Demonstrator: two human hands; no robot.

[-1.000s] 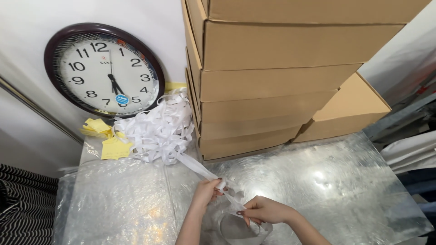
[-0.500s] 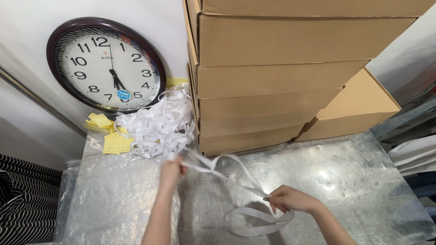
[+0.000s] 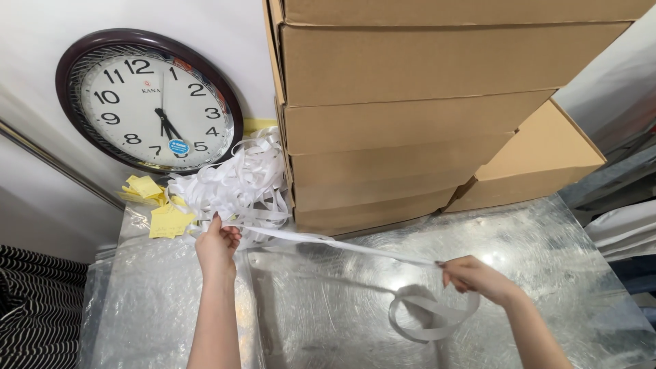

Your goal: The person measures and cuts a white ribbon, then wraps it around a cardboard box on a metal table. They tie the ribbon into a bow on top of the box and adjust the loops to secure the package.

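Left hand: the left hand (image 3: pixel 217 244) is raised at the near edge of the ribbon heap, fingers closed around the white ribbon (image 3: pixel 355 249).
Right hand: the right hand (image 3: pixel 473 279) pinches the same ribbon between thumb and fingertips, low over the table.
Ribbon: it runs taut from hand to hand, then hangs below the right hand in a loose loop (image 3: pixel 429 316) lying on the tabletop.
Ribbon heap: a tangled pile of white ribbon (image 3: pixel 232 184) sits against the wall, touching the cardboard stack.
Boxes: flat cardboard boxes (image 3: pixel 410 116) are stacked high, all closed; contents cannot be told.
Table: a metal table under clear plastic sheeting (image 3: pixel 560 273), bare to the right of the loop.
Edges: the wall clock (image 3: pixel 149 101) and yellow paper tags (image 3: pixel 164 217) crowd the left rear corner.
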